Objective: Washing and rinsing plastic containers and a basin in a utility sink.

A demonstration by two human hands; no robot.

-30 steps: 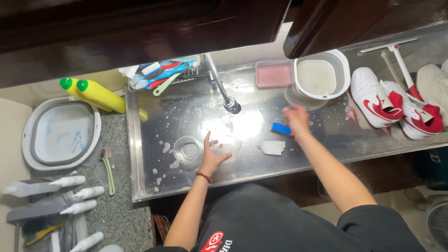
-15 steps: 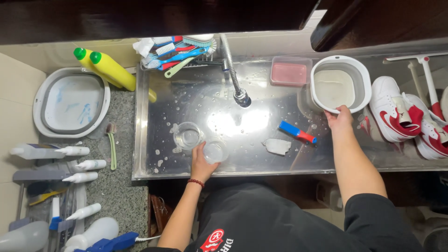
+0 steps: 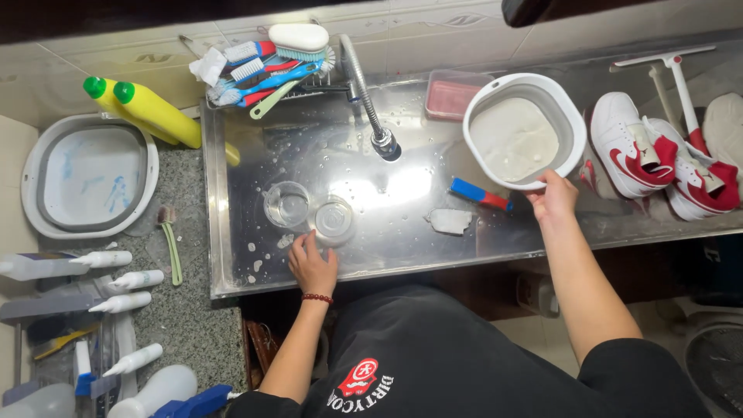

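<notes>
My right hand [image 3: 552, 198] grips the near rim of a white round basin [image 3: 569, 116] that holds milky water, at the right of the steel sink [image 3: 232, 263]. My left hand [image 3: 313, 263] lies flat on the sink floor with its fingers spread. Its fingertips are just below a small clear cup [image 3: 334, 220], and I cannot tell whether they touch it. A second clear cup [image 3: 285, 204] stands right beside the first. A blue and red brush [image 3: 480, 193] and a white scrap [image 3: 450, 222] lie on the sink floor between my hands.
The faucet [image 3: 382, 142] hangs over the sink middle. A pink box [image 3: 451, 97] and a rack of brushes [image 3: 267, 58] are at the back. White and red sneakers [image 3: 646, 155] lie right. Yellow bottles [image 3: 151, 112], a grey basin [image 3: 31, 182] and white squeeze bottles [image 3: 124, 279] stand left.
My right hand has left the blue and red brush and taken hold of the white basin's rim. My left hand has drawn back from the clear cup, which now stands beside the other cup.
</notes>
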